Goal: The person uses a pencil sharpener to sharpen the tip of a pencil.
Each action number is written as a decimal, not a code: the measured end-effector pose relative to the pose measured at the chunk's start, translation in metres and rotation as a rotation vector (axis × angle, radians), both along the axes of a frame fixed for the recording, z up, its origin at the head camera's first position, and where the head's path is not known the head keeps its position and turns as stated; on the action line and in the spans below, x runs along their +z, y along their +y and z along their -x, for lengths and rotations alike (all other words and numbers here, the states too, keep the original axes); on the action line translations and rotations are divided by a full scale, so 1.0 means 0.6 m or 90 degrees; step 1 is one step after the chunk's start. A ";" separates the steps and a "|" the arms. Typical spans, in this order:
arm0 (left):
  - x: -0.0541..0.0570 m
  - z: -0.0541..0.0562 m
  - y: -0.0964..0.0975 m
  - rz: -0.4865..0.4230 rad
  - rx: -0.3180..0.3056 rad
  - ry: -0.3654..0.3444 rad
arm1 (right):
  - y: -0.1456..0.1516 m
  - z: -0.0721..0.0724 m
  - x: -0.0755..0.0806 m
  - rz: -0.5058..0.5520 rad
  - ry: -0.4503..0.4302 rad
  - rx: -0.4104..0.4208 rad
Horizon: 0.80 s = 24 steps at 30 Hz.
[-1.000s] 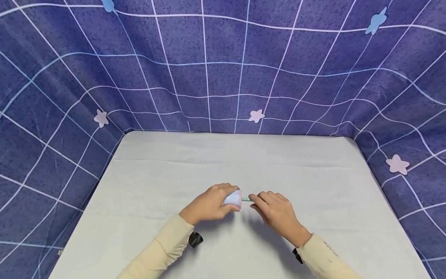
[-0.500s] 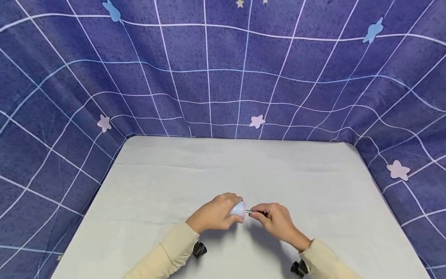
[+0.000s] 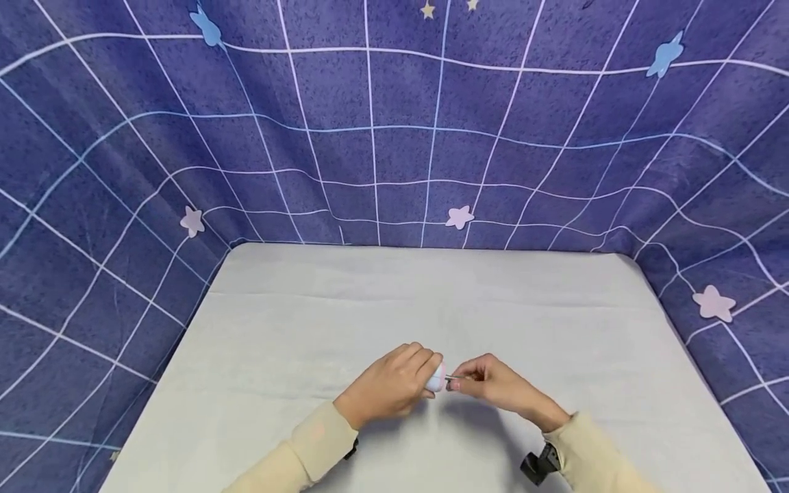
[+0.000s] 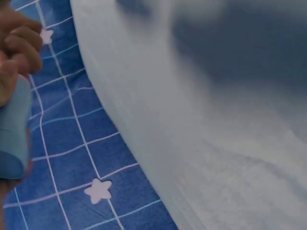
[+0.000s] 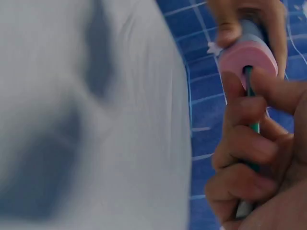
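Observation:
My left hand [image 3: 394,380] wraps round a pencil sharpener [image 3: 437,378] with a light blue body and a pink end, held on its side above the table. The blue body [image 4: 12,127] shows at the left edge of the left wrist view. My right hand [image 3: 496,385] pinches a slim green pencil [image 3: 452,377] between thumb and fingers, close to the pink end. In the right wrist view the pencil [image 5: 249,82] enters a dark hole in the pink face [image 5: 235,61]. Curled fingers cover most of its length, and its pale tail end shows low down.
A white cloth covers the table [image 3: 345,301], with faint creases across it. Behind and to both sides hangs a blue curtain [image 3: 394,157] with grid lines and stars. Dark wrist devices, such as the right one [image 3: 540,464], sit under the sleeves.
Both hands have shifted slightly right and lower in view. The right hand has turned, thumb side now showing. Left fingers cover more of the sharpener, and less pencil shows between it and the right fingers.

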<state>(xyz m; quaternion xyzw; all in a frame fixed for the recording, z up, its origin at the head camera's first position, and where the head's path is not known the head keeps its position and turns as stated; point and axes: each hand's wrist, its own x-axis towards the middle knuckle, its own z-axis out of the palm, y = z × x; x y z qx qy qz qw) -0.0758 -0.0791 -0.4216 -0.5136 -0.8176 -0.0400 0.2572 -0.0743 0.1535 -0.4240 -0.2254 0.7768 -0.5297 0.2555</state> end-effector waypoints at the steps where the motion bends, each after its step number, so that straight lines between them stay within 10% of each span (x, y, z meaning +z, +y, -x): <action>1: 0.000 0.001 -0.002 -0.003 0.012 -0.034 | -0.002 -0.002 0.000 -0.024 0.064 -0.011; 10: 0.003 0.016 -0.019 -0.102 0.082 -0.364 | -0.020 -0.021 -0.023 -0.176 0.686 -0.133; 20: 0.031 0.035 -0.024 -0.170 0.021 -0.665 | -0.029 -0.008 -0.019 -0.200 1.049 -0.166; 24: 0.027 0.033 -0.019 -0.192 0.003 -0.658 | -0.028 -0.007 -0.009 -0.200 1.059 -0.157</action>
